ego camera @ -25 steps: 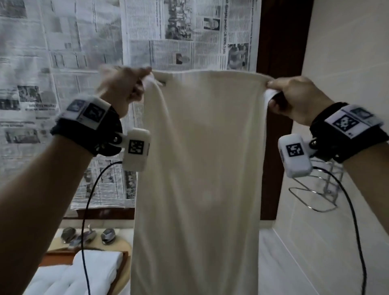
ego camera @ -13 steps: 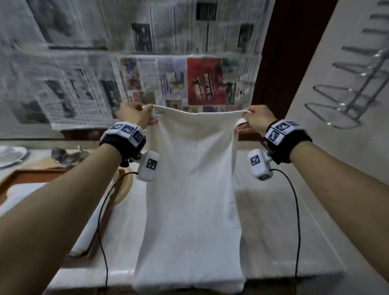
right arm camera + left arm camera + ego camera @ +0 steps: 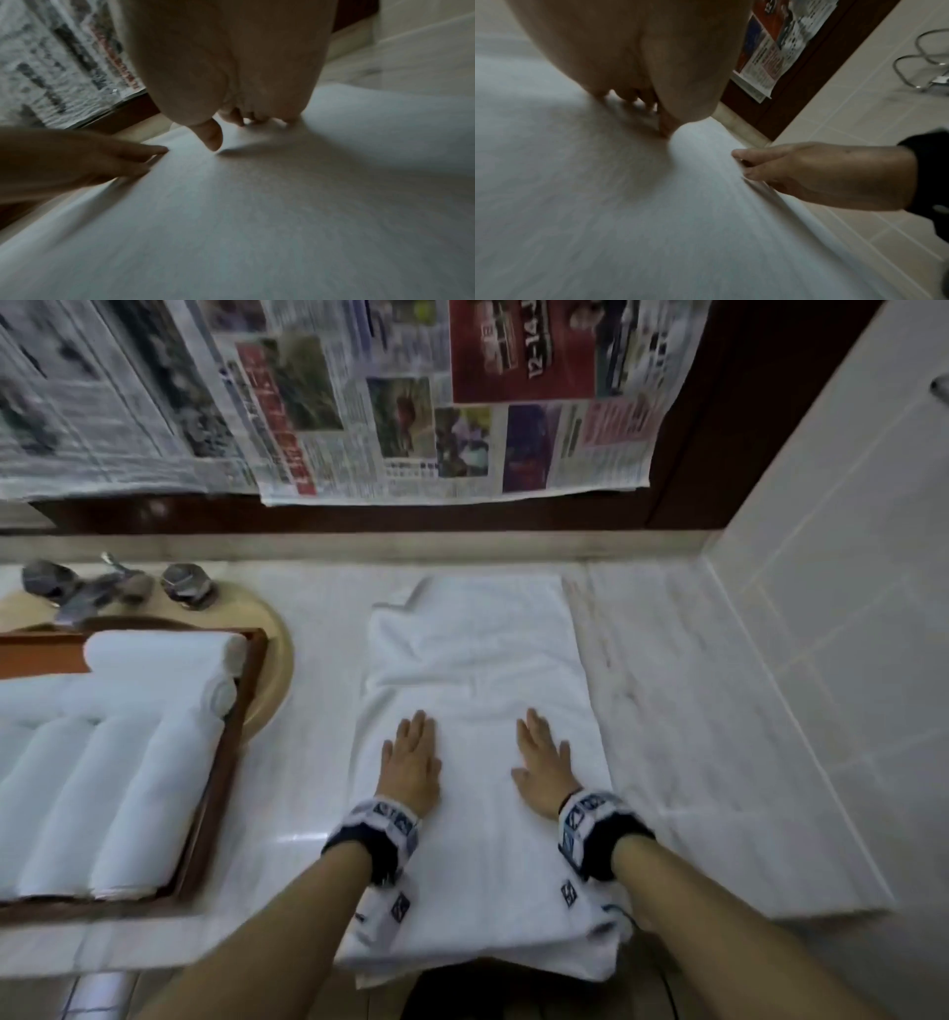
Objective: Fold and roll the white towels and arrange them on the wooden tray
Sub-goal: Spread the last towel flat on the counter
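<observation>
A white towel (image 3: 477, 660) lies lengthwise on the marble counter (image 3: 683, 711), folded into a long strip, its near end hanging over the front edge. My left hand (image 3: 413, 752) and right hand (image 3: 542, 755) both press flat on its middle, fingers straight, side by side. In the left wrist view the left hand (image 3: 639, 60) rests on the towel (image 3: 628, 203) with the right hand (image 3: 795, 172) beside it. The right wrist view shows the right hand (image 3: 231, 81) flat on the towel (image 3: 257, 203). The wooden tray (image 3: 226, 762) at left holds several rolled white towels (image 3: 113, 788).
A tap with two round handles (image 3: 108, 588) stands behind the tray on a beige basin rim (image 3: 272, 670). Newspaper sheets (image 3: 411, 403) cover the wall at the back. A tiled wall (image 3: 821, 557) closes the right side. A wire rack (image 3: 926, 67) hangs there.
The towel, held up by its top corners by both hands, has been laid down on the counter. Both hands let go of the corners and now press flat on it.
</observation>
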A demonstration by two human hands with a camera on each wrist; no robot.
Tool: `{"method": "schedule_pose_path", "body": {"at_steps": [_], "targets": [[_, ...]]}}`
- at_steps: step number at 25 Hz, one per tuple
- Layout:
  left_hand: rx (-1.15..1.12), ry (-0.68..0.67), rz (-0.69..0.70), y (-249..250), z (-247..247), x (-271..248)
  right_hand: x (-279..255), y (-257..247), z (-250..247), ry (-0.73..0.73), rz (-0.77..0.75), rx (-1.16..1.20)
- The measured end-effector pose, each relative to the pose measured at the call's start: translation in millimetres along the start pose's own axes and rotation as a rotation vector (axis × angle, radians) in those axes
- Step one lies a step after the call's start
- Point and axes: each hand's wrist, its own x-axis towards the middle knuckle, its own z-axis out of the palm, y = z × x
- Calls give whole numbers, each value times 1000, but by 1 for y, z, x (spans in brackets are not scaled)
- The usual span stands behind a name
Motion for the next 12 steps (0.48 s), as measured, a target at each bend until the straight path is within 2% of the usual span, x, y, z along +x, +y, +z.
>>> {"method": "schedule_pose_path", "body": {"at_steps": [3,4,6,7,8,9,11,12], "targets": [[-73,-13,-50,19,-20,16,7,-13,-1,51,-18,-34],[-109,-15,-19,25,-16,13,4,-21,7,64,-64,-54],[-67,-104,187,30,1,-13,-12,-30,31,54,-176,-107],[9,-115,283,19,6,-28,-20,-23,37,52,-192,-137],[100,-107,311,-2,6,-36,-26,-8,41,53,-152,-155],[154,-65,261,-26,1,-38,-30,12,40,58,-69,-143],[158,-10,21,-66,-12,-42,-41,47,30,87,184,-84],[167,-32,-98,-72,-21,-44,-45,51,27,92,279,-95]]}}
